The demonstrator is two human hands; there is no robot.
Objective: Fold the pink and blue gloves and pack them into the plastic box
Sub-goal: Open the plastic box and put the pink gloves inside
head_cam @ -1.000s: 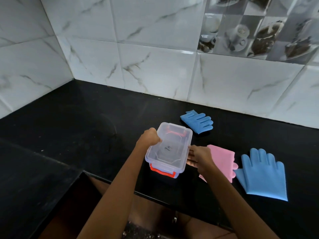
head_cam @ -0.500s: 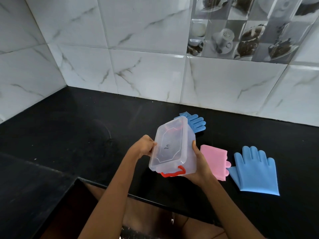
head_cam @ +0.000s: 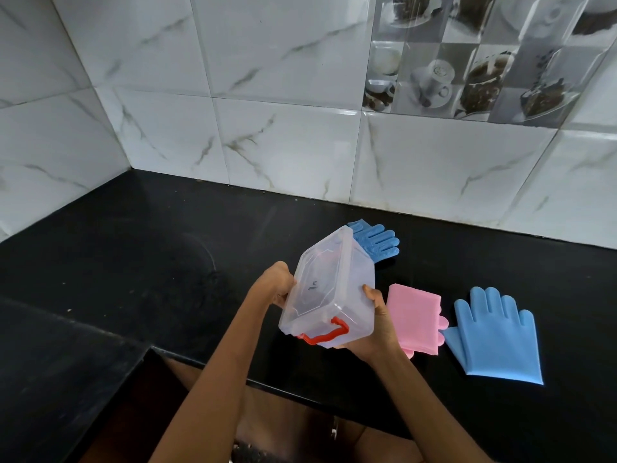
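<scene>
A clear plastic box (head_cam: 337,289) with its lid on and a red clasp (head_cam: 325,334) is lifted off the counter and tilted, lid facing left and towards me. My left hand (head_cam: 275,285) grips the lid's left edge. My right hand (head_cam: 379,324) cups the box from below and the right. A folded pink glove (head_cam: 415,317) lies flat just right of my right hand. One blue glove (head_cam: 494,335) lies flat, fingers spread, at the right. A second blue glove (head_cam: 379,240) lies behind the box, partly hidden by it.
The black counter (head_cam: 133,248) runs into a corner with white marble-pattern wall tiles (head_cam: 287,145) behind and to the left. Its front edge (head_cam: 300,396) passes under my forearms, and a lower black surface (head_cam: 50,379) sits at the front left.
The box has come up off the counter and tipped onto its side in both hands. My right hand has shifted from the box's side to underneath it.
</scene>
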